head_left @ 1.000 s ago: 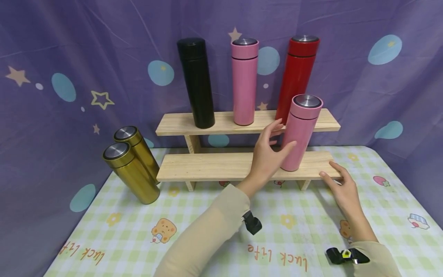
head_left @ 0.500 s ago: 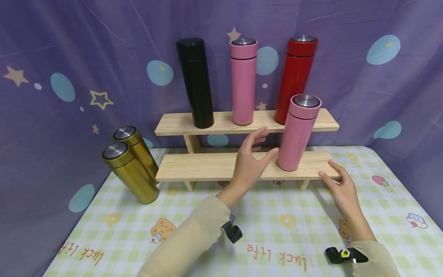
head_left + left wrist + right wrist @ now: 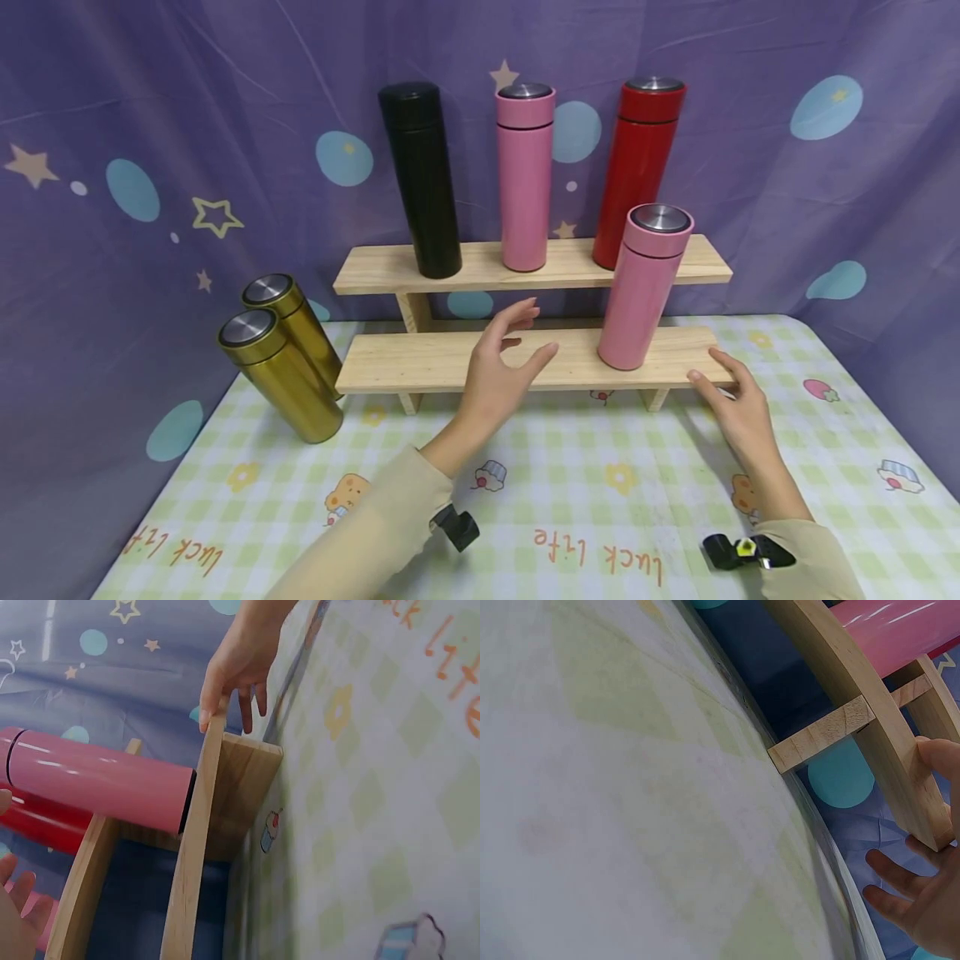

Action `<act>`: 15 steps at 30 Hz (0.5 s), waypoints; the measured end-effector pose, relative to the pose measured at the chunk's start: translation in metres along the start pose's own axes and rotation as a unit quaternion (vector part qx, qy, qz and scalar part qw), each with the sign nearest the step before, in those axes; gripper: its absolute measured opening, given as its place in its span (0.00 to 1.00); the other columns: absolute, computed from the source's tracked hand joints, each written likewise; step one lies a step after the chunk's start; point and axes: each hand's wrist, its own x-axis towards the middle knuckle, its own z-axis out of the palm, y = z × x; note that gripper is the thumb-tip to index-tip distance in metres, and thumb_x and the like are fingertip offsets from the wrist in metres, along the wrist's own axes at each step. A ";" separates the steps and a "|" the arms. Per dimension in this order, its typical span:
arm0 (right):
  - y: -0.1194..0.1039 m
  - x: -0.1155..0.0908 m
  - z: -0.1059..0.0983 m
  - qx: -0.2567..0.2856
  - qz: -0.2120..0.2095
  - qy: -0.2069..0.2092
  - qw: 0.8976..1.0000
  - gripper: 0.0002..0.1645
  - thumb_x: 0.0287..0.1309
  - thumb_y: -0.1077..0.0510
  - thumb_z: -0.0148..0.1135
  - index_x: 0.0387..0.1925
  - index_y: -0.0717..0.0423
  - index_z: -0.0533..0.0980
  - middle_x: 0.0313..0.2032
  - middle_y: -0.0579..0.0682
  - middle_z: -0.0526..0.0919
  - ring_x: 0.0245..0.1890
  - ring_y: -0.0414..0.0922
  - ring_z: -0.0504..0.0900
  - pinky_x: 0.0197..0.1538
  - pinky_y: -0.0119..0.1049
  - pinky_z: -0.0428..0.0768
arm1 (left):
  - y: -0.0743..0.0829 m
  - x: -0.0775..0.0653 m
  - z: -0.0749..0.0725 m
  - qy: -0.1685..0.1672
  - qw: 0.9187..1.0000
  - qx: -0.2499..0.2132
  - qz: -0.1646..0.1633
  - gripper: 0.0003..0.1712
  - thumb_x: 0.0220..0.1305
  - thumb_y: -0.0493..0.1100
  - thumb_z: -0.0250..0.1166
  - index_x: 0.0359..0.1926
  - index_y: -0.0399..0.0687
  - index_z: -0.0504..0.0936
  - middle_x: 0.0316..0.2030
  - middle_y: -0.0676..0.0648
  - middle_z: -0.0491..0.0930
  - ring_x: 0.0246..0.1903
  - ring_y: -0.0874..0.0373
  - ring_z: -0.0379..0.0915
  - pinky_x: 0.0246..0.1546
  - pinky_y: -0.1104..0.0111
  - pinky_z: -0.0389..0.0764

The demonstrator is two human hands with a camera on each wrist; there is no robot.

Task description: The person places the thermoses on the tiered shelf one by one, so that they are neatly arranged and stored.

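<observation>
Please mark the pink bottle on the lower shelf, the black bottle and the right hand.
Lower pink bottle (image 3: 642, 292): head view, on the middle of its body.
Black bottle (image 3: 425, 185): head view, on the middle of its side.
Right hand (image 3: 744, 412): head view, on the middle of the hand.

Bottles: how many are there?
6: black bottle, pink bottle and red bottle on the upper shelf; second pink bottle on the lower shelf; front gold bottle and rear gold bottle on the table at left. None seems fully hidden.
</observation>
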 end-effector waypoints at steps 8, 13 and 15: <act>0.001 0.000 0.000 -0.002 0.000 -0.002 1.000 0.46 0.65 0.37 0.59 0.77 0.47 0.55 0.74 0.60 0.54 0.65 0.64 0.65 0.50 0.40 0.68 | -0.004 -0.014 -0.021 0.010 1.000 0.011 -0.024 0.32 0.61 0.41 0.72 0.66 0.54 0.72 0.57 0.54 0.78 0.57 0.56 0.72 0.56 0.56 0.73; 0.001 0.001 0.000 -0.002 -0.001 -0.001 1.000 0.46 0.66 0.37 0.58 0.77 0.47 0.55 0.74 0.60 0.55 0.65 0.63 0.65 0.50 0.41 0.68 | -0.007 -0.022 -0.034 0.011 1.000 0.006 -0.029 0.33 0.61 0.40 0.72 0.66 0.55 0.73 0.57 0.53 0.77 0.58 0.51 0.71 0.57 0.51 0.72; 0.001 0.001 0.000 -0.003 -0.002 0.001 1.000 0.46 0.66 0.37 0.58 0.77 0.47 0.55 0.74 0.61 0.56 0.64 0.63 0.66 0.50 0.40 0.68 | -0.008 -0.026 -0.040 0.012 0.999 0.011 -0.033 0.33 0.61 0.40 0.72 0.66 0.55 0.72 0.57 0.53 0.77 0.58 0.52 0.71 0.57 0.51 0.72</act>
